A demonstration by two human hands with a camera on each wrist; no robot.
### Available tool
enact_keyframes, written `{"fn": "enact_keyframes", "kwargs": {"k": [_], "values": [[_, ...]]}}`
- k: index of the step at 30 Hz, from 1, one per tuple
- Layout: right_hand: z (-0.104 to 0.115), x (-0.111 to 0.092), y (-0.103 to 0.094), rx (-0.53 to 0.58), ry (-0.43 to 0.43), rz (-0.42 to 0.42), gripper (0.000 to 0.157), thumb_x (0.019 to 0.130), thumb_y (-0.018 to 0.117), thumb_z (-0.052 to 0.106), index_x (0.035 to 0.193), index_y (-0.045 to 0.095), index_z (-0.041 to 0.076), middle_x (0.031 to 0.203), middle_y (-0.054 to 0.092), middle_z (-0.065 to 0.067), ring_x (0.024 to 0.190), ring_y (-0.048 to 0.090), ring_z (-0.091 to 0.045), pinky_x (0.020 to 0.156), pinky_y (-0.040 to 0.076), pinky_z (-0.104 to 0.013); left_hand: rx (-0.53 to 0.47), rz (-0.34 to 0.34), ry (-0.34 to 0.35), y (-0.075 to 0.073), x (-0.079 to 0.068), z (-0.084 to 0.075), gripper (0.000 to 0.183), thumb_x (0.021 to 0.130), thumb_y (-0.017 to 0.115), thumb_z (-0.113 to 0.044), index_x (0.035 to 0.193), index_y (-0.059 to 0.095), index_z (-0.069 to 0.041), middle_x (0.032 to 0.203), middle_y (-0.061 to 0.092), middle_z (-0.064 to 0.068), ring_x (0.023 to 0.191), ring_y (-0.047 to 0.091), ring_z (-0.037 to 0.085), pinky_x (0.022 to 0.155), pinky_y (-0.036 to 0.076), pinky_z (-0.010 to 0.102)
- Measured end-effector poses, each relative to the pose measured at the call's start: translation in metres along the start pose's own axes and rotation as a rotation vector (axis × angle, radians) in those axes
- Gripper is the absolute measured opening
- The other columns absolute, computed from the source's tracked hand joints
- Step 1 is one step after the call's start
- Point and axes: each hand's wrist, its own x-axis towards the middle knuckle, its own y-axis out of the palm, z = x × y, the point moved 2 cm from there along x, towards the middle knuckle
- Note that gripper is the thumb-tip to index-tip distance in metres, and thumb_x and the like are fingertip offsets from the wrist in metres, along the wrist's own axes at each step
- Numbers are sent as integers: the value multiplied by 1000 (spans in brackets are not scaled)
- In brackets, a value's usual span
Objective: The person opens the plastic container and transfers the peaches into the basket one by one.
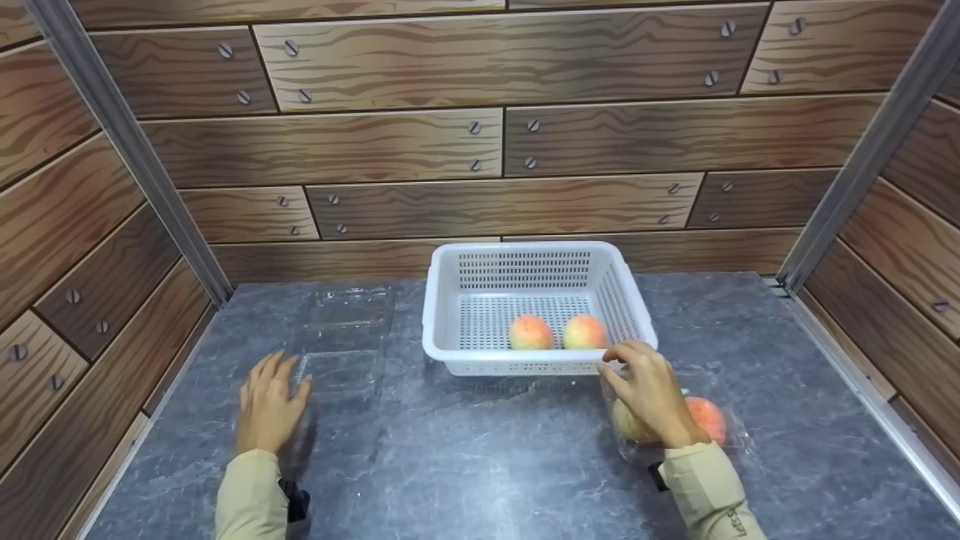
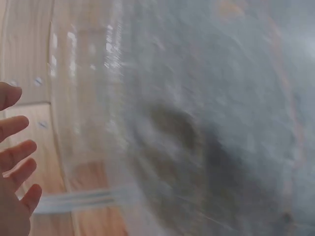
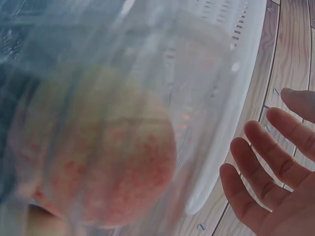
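Observation:
My left hand (image 1: 268,405) is at the left edge of a clear plastic container (image 1: 341,371), its fingers relaxed and holding nothing. My right hand (image 1: 651,386) is above a second clear container (image 1: 739,442) at the right, its fingers apart with nothing between them. Inside that container lie a red-orange peach (image 1: 706,420) and a yellowish peach (image 1: 628,421) partly hidden by the hand. A peach in the container also shows large through the plastic in the right wrist view (image 3: 108,152). Two more peaches (image 1: 531,332) sit in a white perforated basket (image 1: 540,355).
The basket stands at the back middle of a grey marbled tabletop (image 1: 450,465), near the wood-patterned back wall (image 1: 390,150). Side walls with metal corner strips (image 1: 135,165) close in the left and right. The left wrist view is blurred.

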Motion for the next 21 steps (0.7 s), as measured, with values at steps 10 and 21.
{"fn": "enact_keyframes", "kwargs": {"k": [10,21], "values": [[-6,-8,-9,-22,-13,-30,14,76,83,-2,83,71,1,85,69,-10,79,66,-30,72,56,-49,34,-275,369,10,-2,-58,34,83,78,-6,113,69,7,117,67,25,112,60,45,94,47,62],[-13,-21,-22,-34,13,-42,17,75,85,-3,83,72,5,90,70,-8,86,66,-32,74,54,-52,32,-198,481,34,-21,-117,36,83,81,-12,114,71,1,115,70,17,109,63,36,92,52,55]]}}
